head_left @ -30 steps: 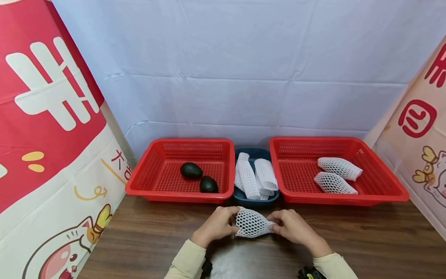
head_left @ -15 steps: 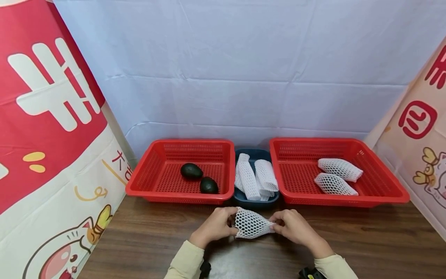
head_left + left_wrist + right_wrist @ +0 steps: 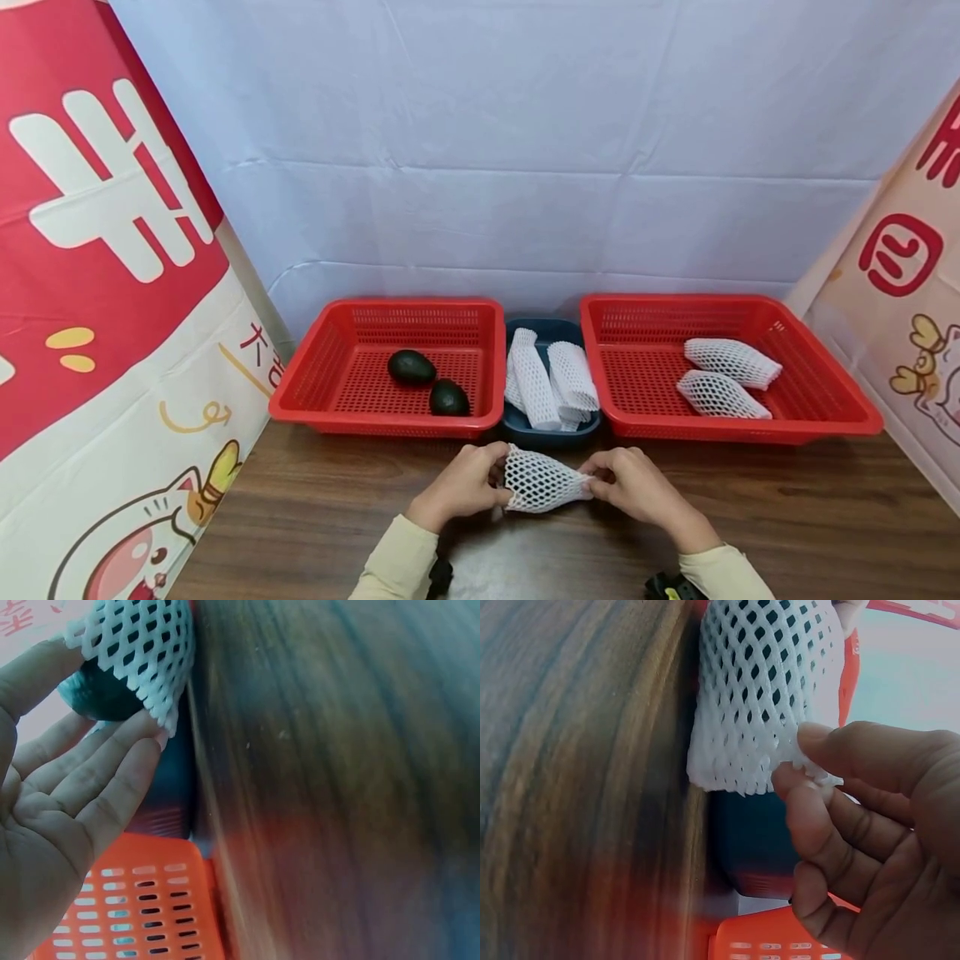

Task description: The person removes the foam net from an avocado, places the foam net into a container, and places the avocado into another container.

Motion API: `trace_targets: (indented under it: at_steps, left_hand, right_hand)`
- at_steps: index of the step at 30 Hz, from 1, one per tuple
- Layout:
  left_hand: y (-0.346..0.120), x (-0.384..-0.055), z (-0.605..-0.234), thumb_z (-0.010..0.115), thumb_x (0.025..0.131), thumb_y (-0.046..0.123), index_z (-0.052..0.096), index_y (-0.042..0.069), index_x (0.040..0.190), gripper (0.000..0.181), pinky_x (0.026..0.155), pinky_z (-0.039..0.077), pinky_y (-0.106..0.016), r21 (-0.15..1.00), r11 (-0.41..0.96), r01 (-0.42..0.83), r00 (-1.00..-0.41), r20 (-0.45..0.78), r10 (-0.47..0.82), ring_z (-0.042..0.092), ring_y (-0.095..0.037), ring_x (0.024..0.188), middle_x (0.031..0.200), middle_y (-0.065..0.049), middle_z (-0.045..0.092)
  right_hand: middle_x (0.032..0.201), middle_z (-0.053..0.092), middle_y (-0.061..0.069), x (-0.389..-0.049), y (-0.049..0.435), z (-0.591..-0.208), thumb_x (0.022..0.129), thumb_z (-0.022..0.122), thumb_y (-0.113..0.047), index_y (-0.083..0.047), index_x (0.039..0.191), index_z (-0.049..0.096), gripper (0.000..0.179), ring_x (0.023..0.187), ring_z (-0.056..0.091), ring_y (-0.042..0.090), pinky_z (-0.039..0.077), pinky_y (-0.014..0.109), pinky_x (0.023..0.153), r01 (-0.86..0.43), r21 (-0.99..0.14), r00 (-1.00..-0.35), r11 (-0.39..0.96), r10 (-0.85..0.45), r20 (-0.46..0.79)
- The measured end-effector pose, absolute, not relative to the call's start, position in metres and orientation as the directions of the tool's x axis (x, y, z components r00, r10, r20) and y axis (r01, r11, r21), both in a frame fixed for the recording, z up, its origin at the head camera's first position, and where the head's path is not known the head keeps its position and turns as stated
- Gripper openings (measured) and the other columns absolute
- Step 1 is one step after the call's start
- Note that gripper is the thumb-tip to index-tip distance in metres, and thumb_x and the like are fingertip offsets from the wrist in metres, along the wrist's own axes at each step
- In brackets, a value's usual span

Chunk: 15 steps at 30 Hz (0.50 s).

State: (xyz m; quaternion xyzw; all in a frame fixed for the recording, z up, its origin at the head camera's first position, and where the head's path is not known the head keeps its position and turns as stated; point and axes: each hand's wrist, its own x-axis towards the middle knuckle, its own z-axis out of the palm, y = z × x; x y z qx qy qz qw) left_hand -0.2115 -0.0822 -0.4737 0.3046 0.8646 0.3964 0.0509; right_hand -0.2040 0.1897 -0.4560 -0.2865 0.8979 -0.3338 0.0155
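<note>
Head view, left hand (image 3: 463,486) gripping foam net (image 3: 546,481) at one end, right hand (image 3: 637,490) pinching the other, avocado (image 3: 105,696) inside

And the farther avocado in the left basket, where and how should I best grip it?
Likely best from above, across the middle of the farther avocado: it lies on its side, longer from left to right, and the left basket has raised walls around it. The nearer avocado sits close at its front right.
</note>
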Motion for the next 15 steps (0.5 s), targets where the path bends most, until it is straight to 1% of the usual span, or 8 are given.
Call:
trace_targets:
  at_steps: [4, 11, 15]
  left_hand:
    - [-0.086, -0.211, -0.47, 0.075, 0.07, 0.0, 0.058, 0.007, 0.094, 0.031, 0.064, 0.048, -0.018, 0.722, 0.503, 0.475, -0.812, 0.14, 0.567, 0.061, -0.004, 0.074, 0.086, 0.003, 0.063]
    - [-0.091, -0.212, -0.47, 0.077, 0.071, 0.002, 0.059, 0.002, 0.106, 0.04, 0.067, 0.049, -0.018, 0.727, 0.502, 0.469, -0.817, 0.142, 0.559, 0.061, -0.006, 0.078, 0.091, -0.001, 0.065]
    - [-0.093, -0.213, -0.47, 0.078, 0.071, 0.003, 0.06, 0.001, 0.11, 0.043, 0.068, 0.049, -0.019, 0.737, 0.492, 0.463, -0.817, 0.14, 0.559, 0.061, -0.007, 0.08, 0.094, -0.003, 0.065]
  right_hand:
    - [0.072, 0.059, -0.014, -0.205, 0.191, -0.456, 0.077, 0.073, -0.006, -0.012, 0.085, 0.071, 0.01, 0.062, 0.05, 0.001, 0.043, 0.023, 0.054, -0.504, -0.616, -0.834, 0.605, -0.527, 0.164]
    - [0.07, 0.058, -0.014, -0.206, 0.193, -0.453, 0.078, 0.072, -0.005, -0.012, 0.084, 0.071, 0.01, 0.06, 0.049, 0.0, 0.043, 0.023, 0.052, -0.493, -0.628, -0.837, 0.602, -0.525, 0.154]
    - [0.071, 0.059, -0.014, -0.206, 0.194, -0.451, 0.078, 0.072, -0.005, -0.013, 0.085, 0.071, 0.01, 0.061, 0.049, 0.001, 0.043, 0.023, 0.053, -0.487, -0.623, -0.842, 0.612, -0.518, 0.15]
